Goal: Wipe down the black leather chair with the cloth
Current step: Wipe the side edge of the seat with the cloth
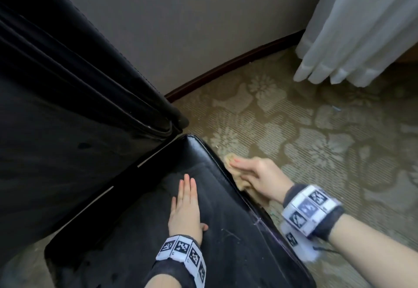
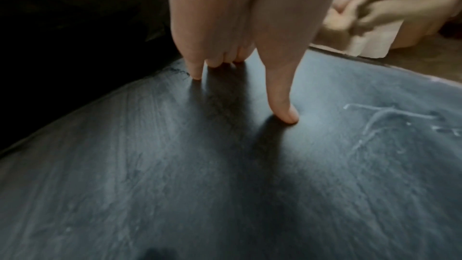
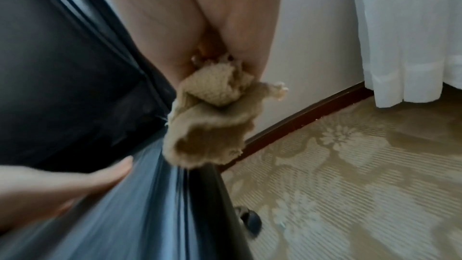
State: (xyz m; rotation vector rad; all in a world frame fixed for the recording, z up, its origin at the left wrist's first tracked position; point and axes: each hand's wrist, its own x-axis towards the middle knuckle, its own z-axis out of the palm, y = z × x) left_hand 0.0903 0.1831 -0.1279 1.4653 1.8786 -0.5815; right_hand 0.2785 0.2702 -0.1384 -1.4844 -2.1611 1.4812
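Observation:
The black leather chair seat fills the lower middle of the head view, dusty with pale scratch marks. My left hand lies flat on the seat, fingers straight and together, fingertips pressing the leather. My right hand grips a bunched tan cloth and holds it against the seat's right side edge. The cloth sticks out below the fingers in the right wrist view, blurred. The chair's backrest rises at the left.
A patterned beige carpet spreads to the right of the chair. A grey wall with a dark skirting board stands behind. White curtains hang at the upper right. A chair caster shows under the seat.

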